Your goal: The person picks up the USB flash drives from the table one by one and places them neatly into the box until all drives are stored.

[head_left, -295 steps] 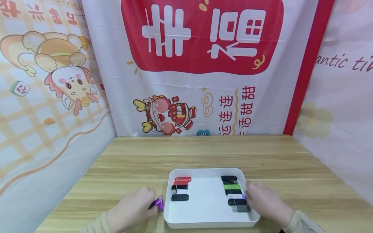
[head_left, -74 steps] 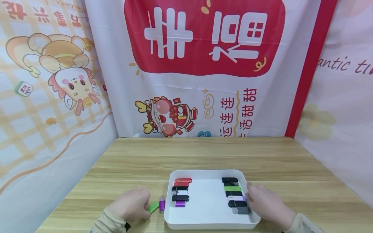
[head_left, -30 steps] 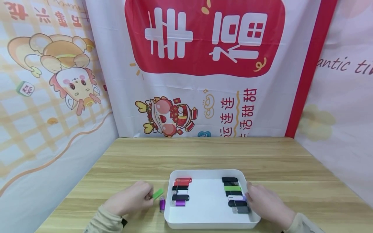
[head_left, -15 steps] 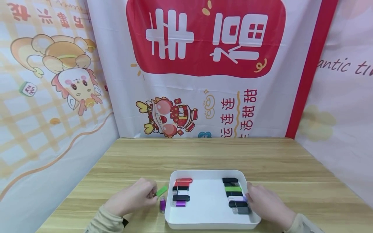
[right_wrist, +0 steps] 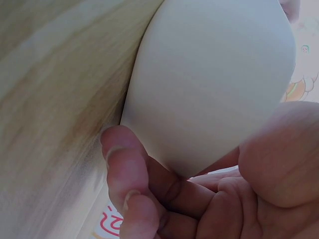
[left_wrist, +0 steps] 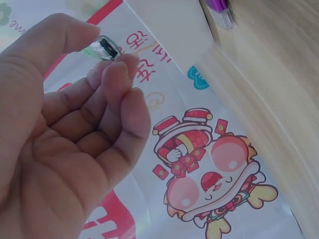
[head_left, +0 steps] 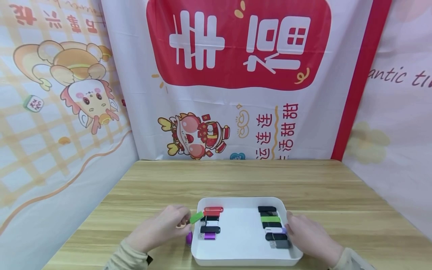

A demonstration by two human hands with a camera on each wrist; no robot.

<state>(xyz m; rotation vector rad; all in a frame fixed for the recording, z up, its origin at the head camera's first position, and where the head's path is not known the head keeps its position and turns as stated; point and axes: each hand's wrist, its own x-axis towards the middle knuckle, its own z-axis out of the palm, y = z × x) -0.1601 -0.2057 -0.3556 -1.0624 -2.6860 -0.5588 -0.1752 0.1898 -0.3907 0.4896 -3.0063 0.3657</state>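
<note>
My left hand pinches a green USB flash drive between thumb and fingertips, over the left rim of a white tray. In the left wrist view the drive's metal plug end shows between the fingertips. A purple USB flash drive lies on the table just left of the tray, partly behind the left hand. My right hand grips the tray's right wall; in the right wrist view its curled fingers lie against the outer side of the tray.
Inside the tray, a left column holds several drives, with a red one at the back and a purple one in front. A right column holds several more, including a bright green one. Wooden table surrounds the tray; printed cloths hang behind.
A purple drive has joined the tray's left column. The left hand has taken up the green drive from the table and moved it rightward to the tray's rim. The right hand keeps its place.
</note>
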